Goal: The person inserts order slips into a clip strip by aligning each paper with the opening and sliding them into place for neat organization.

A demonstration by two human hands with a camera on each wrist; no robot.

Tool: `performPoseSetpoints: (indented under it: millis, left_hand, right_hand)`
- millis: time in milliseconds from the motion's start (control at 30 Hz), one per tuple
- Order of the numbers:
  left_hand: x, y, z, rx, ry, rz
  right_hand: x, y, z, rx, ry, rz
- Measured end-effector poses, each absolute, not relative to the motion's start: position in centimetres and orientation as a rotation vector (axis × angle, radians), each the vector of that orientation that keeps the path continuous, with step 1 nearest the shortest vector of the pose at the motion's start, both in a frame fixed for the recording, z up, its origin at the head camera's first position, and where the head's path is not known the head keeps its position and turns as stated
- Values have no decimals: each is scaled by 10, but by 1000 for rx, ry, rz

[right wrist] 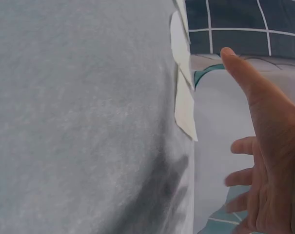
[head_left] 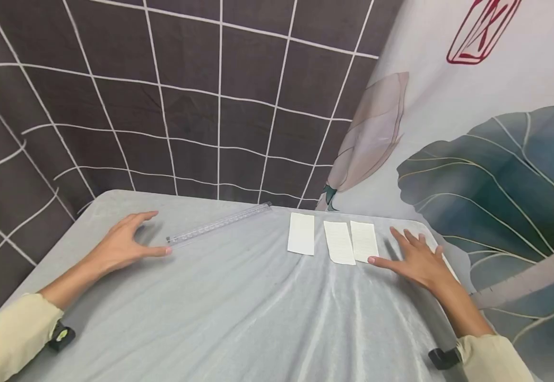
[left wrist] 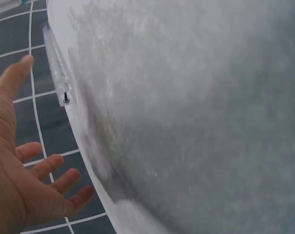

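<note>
My left hand [head_left: 123, 241] hovers over the left side of the table, thumb and fingers spread apart, holding nothing. Just past its thumb tip lies a long, narrow, clear plastic piece [head_left: 219, 223] with dark bits at both ends, set at a slant. One end of this clear piece [left wrist: 58, 73] also shows in the left wrist view. Three white paper slips lie towards the right: a left one [head_left: 301, 234], a middle one [head_left: 339, 243] and a right one [head_left: 364, 242]. Beside the right slip is my right hand [head_left: 419, 265], fingers spread, gripping nothing; whether its thumb touches the slip I cannot tell.
A wrinkled grey cloth [head_left: 239, 307] covers the table. Behind the table hangs a dark curtain with white grid lines [head_left: 186, 116]. On the right is a pale curtain with large printed leaves [head_left: 506, 170], close to the table's right edge.
</note>
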State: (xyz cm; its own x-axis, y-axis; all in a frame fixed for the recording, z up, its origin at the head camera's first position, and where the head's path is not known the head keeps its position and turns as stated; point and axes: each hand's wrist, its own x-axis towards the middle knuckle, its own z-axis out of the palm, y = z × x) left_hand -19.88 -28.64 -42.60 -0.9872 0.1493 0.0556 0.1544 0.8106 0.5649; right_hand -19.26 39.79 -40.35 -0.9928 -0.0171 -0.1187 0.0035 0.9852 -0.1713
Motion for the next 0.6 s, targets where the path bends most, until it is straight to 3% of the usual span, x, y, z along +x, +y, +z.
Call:
performPoseSetpoints:
  millis: [600]
  left_hand:
    - [-200,-273,-446,-329,-2794,-981]
  right_hand:
    - [-209,383,-406,-94,2984,-305]
